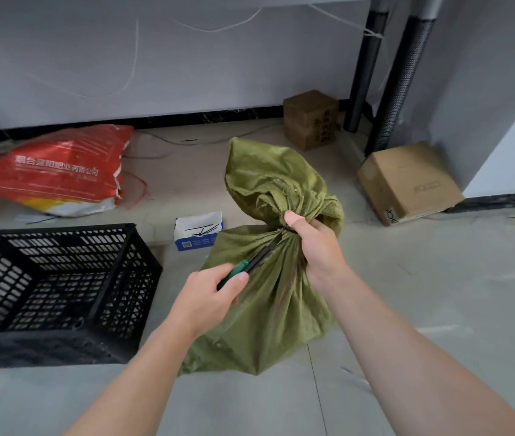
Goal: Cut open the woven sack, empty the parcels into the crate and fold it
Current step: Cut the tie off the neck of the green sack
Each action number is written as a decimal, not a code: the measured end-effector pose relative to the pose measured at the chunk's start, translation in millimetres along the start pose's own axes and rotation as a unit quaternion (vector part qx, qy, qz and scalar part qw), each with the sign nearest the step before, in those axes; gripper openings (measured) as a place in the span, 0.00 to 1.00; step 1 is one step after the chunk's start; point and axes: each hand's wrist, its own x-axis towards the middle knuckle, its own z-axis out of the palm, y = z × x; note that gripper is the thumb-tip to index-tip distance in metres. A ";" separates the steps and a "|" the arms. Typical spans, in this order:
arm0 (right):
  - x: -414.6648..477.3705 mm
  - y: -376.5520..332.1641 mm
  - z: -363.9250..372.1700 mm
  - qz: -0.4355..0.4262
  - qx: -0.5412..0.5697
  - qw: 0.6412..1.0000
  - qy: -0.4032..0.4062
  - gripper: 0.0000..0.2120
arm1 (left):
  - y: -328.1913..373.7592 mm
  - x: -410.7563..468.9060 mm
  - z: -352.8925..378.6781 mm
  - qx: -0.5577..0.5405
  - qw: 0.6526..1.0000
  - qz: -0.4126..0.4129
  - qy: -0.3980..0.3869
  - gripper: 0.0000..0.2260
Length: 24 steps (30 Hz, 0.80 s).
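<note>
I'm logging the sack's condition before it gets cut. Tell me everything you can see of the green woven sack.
The green woven sack is olive, slightly shiny woven plastic by its look, creased and wrinkled. It stands upright on the pale tiled floor, right of the black crate. Its neck is gathered tight; the loose top flares above in a floppy bunch. The right hand grips the neck. The left hand holds green-handled scissors with the dark blades at the neck. No cut is visible, and its contents are hidden.

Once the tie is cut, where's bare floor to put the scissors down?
Bare floor lies right of the green sack, before the cardboard box, and between the black crate and the red bag. It is crowded around the small blue-and-white box, wedged between crate and sack.
</note>
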 end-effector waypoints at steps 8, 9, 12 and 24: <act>-3.2 3.2 6.2 -0.012 -0.009 1.000 -0.009 0.15 | 9.0 5.9 -14.6 -0.009 0.996 -0.038 -0.076 0.17; -3.5 2.7 5.8 -0.015 -0.016 1.000 -0.007 0.15 | 10.6 6.2 -16.1 -0.027 0.995 -0.044 -0.088 0.17; -4.8 1.0 4.3 -0.024 -0.038 0.999 -0.005 0.13 | 16.0 6.2 -19.2 -0.078 0.986 -0.080 -0.126 0.16; -14.0 -5.1 6.0 -0.028 -0.055 0.998 -0.016 0.06 | 15.8 6.4 -20.9 -0.130 0.972 -0.111 -0.160 0.19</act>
